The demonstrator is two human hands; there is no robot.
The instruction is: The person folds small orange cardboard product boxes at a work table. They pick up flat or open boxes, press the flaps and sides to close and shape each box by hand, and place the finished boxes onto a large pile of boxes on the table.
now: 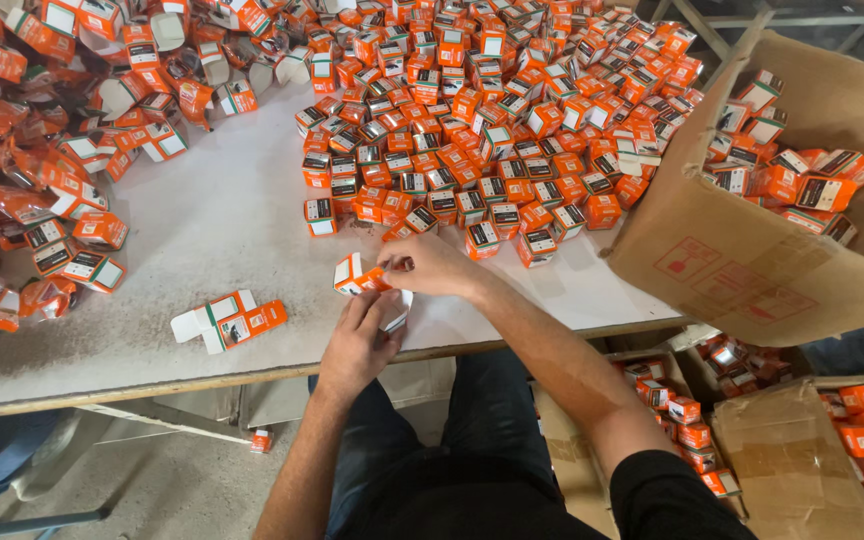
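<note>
Here, at the desk (pixel 202 230) edge. Far left of the small orange carton (pixel 357 275): a heap of loose open cartons and wrappers (pixel 22 200). Nearer left: one flat unfolded carton (pixel 232 320). Just below the small carton: left hand (pixel 360 345), fingers curled up under its white open flap. Touching its right end: right hand (pixel 432 265), fingers pinched on that end. Long axis roughly left to right, both hands equally close. Above and right: packed rows of closed cartons (pixel 512 120). Far right: tilted cardboard box (pixel 752 250).
</note>
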